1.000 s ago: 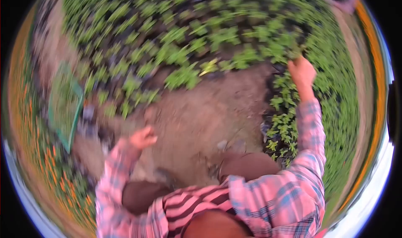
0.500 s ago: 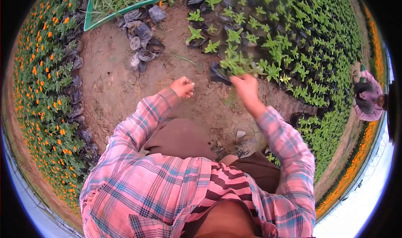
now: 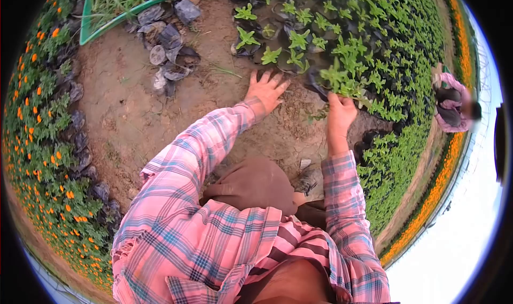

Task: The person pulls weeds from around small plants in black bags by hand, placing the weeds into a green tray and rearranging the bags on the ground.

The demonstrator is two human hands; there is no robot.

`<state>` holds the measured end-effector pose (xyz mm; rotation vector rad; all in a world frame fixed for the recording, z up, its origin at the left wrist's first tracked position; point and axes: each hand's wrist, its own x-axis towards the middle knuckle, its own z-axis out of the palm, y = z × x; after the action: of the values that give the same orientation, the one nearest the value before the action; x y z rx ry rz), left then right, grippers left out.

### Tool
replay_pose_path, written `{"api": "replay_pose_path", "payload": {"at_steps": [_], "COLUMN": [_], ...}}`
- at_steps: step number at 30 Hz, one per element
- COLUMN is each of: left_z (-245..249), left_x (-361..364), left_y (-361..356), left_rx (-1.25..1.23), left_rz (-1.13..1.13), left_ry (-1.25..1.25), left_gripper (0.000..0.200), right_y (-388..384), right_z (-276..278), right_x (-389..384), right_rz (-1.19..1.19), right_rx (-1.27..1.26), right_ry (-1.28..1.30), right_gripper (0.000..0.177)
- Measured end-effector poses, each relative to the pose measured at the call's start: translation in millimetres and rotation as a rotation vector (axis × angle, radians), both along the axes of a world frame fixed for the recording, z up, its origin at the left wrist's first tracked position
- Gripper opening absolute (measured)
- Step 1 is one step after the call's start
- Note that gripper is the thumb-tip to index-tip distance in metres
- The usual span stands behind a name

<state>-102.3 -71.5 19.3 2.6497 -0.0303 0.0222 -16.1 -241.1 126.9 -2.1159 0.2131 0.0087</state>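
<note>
My right hand (image 3: 340,116) is closed, thumb and fingertips pinched at the leafy stems of a green seedling (image 3: 337,78). A dark plastic grow bag (image 3: 316,85) lies tilted just left of these leaves, partly hidden by them. Small green sprigs hang below, left of my right hand. My left hand (image 3: 265,93) is open with its fingers spread over the bare soil, holding nothing, in front of the nearest row of bagged seedlings (image 3: 271,55).
Crumpled dark bags (image 3: 170,55) lie on the soil at upper left, below a green tray (image 3: 141,7) of cut grass. Orange-flowered plants (image 3: 51,127) line the left side. Densely packed seedlings (image 3: 395,53) fill the right. Another person (image 3: 454,102) crouches at far right.
My right hand has moved right with the seedling and its dark bag. My left hand has reached forward and right, its curled fingers now spread out. The view has shifted slightly.
</note>
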Motion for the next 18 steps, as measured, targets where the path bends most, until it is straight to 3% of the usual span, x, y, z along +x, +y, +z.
{"api": "replay_pose_path", "payload": {"at_steps": [5,8,12,16,18], "left_z": [-6.6,-6.4,17.6,37.2,28.6], "left_x": [3.0,-29.8,-106.4,-131.8,-118.0], "left_y": [-0.3,30.4,77.2,81.9,68.3], "left_rx": [0.077,0.025,-0.054,-0.074,-0.431], "left_rz": [-0.052,-0.091,-0.047,0.118,0.255], "left_ry": [0.023,-0.046,0.2,0.145,0.032], "left_gripper": [0.049,0.043,0.037,0.037,0.032], "right_y": [-23.6,-8.6,27.9,79.6,96.6], "right_z": [4.3,8.2,-7.5,-29.1,-52.7], "right_x": [-0.8,-9.7,-24.9,-44.6,-52.2], "right_rz": [-0.071,-0.053,0.15,0.301,0.379], "right_rx": [-0.047,-0.039,-0.162,-0.197,-0.267], "right_ry": [-0.035,0.107,0.208,0.226,0.175], "right_gripper": [0.023,0.023,0.027,0.03,0.03]}}
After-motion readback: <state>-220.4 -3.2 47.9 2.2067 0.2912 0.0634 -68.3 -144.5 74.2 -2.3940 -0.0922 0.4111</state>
